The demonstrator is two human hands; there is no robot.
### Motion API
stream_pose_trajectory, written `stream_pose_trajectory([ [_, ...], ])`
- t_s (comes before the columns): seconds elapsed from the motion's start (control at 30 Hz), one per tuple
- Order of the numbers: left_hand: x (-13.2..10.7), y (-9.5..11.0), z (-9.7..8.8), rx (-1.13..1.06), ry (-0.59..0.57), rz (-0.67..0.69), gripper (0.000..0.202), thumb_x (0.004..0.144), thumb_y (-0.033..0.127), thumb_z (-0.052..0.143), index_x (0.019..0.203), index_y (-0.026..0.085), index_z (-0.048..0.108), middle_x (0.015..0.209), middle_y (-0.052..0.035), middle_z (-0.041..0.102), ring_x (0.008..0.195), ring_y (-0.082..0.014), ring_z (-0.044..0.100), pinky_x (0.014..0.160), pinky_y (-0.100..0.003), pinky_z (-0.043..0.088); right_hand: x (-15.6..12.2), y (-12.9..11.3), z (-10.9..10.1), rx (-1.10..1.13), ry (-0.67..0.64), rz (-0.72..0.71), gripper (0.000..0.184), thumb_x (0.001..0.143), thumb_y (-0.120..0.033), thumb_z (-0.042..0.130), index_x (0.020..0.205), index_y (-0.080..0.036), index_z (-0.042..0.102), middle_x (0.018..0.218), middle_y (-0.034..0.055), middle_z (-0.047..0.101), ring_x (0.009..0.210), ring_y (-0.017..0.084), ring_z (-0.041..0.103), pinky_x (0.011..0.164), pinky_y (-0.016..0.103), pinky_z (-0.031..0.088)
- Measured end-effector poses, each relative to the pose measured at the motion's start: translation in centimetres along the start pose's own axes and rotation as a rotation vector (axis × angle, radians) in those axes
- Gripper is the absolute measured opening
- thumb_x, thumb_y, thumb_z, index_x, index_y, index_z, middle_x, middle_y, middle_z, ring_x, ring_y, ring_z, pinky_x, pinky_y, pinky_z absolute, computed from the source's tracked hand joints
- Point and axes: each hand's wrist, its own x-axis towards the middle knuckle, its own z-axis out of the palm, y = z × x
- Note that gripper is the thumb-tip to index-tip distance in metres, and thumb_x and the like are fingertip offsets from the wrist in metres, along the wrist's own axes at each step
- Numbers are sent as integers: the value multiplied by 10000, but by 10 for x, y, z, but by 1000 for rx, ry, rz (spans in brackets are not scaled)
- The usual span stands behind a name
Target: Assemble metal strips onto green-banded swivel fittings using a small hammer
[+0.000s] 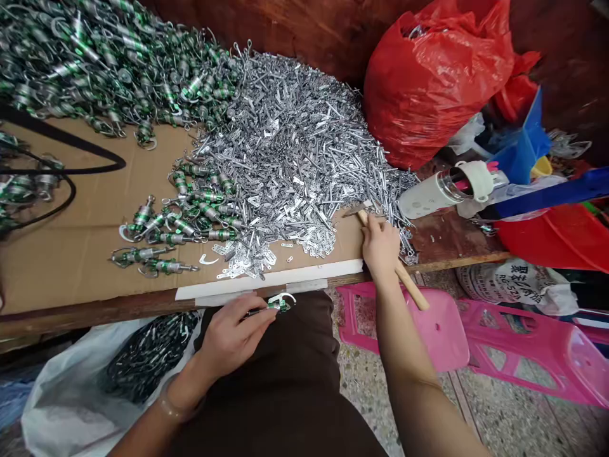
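Both hands are busy at the near edge of the bench here. The left hand [233, 336] is pinched tight on a small green-banded metal fitting [280, 305] with a white hook, held just past the table edge. The right hand [380, 249] is closed round the wooden handle of a small hammer [410, 284], its head right by the loose pile of silver metal strips [285, 146] (seriously, thousands of them). More green-banded fittings [171, 238] lie on the cardboard sheet [61, 266] to the left.
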Motion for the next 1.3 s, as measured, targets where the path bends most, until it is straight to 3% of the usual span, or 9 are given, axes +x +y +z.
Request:
stream_pose_trajectory([
  [0.1, 2, 4, 0, -24, 27, -113, 145, 817, 98, 567, 929, 176, 615, 846, -24, 617, 775, -95, 604, 713, -186, 521, -14, -39, -6, 192, 58, -94, 336, 881, -268, 392, 1148, -160, 566, 1032, 144, 546, 965, 268, 458, 822, 411, 363],
  [0.23, 6, 6, 0, -74, 28, -166, 134, 842, 119, 536, 921, 182, 624, 851, -25, 610, 788, -98, 611, 716, -180, 522, -34, -100, -13, 453, -269, -460, 174, 866, -275, 486, 895, -218, 648, 898, 63, 579, 902, 214, 479, 810, 346, 377],
  [0.33, 7, 5, -2, -72, 23, -154, 141, 848, 122, 527, 923, 186, 628, 862, -24, 610, 795, -97, 613, 725, -174, 520, -37, -121, -18, 435, -386, -442, 123, 840, -237, 536, 863, -198, 650, 898, 76, 576, 909, 231, 466, 802, 363, 375],
  [0.5, 10, 1, -1, -69, 34, -162, 150, 843, 137, 548, 964, 188, 620, 881, -25, 615, 810, -98, 616, 742, -172, 510, -55, -109, -42, 788, -383, -399, 85, 843, -166, 530, 800, -194, 597, 802, 22, 600, 806, 155, 526, 740, 274, 416],
  [0.63, 20, 1, 2, -66, 51, -144, 296, 840, 158, 562, 1132, 201, 567, 898, -31, 631, 817, -114, 623, 747, -191, 514, -88, -97, -64, 897, -348, -577, 86, 840, -182, 555, 760, -204, 578, 732, -6, 632, 724, 125, 553, 678, 243, 420],
  [0.77, 28, 4, 1, -173, 4, -109, 225, 842, 127, 538, 1033, 212, 622, 869, -23, 615, 793, -102, 610, 703, -184, 513, -99, -91, -69, 874, -248, -780, 104, 873, -173, 500, 805, -205, 572, 766, 2, 660, 744, 129, 563, 710, 270, 414],
  [0.97, 27, 9, 2, -250, 74, -322, 97, 799, 153, 596, 860, 202, 653, 814, -9, 608, 751, -100, 599, 677, -192, 504, -97, -85, -57, 991, -288, -481, 171, 807, -302, 615, 950, -215, 578, 922, 36, 602, 901, 149, 556, 770, 273, 460],
  [1.07, 25, 12, 6, -288, 104, -438, 59, 788, 179, 605, 815, 199, 653, 786, -3, 604, 741, -103, 597, 663, -195, 498, -106, -90, -51, 933, -168, -428, 43, 842, -233, 562, 849, -207, 596, 867, 32, 582, 863, 139, 541, 755, 264, 453],
  [1.3, 25, 18, 9, -298, 39, -535, 71, 783, 211, 582, 759, 194, 647, 750, -2, 615, 710, -110, 596, 641, -199, 493, -118, -98, -48, 696, 234, -569, 50, 831, -182, 580, 843, -217, 612, 747, 9, 626, 750, 140, 518, 725, 302, 390],
])
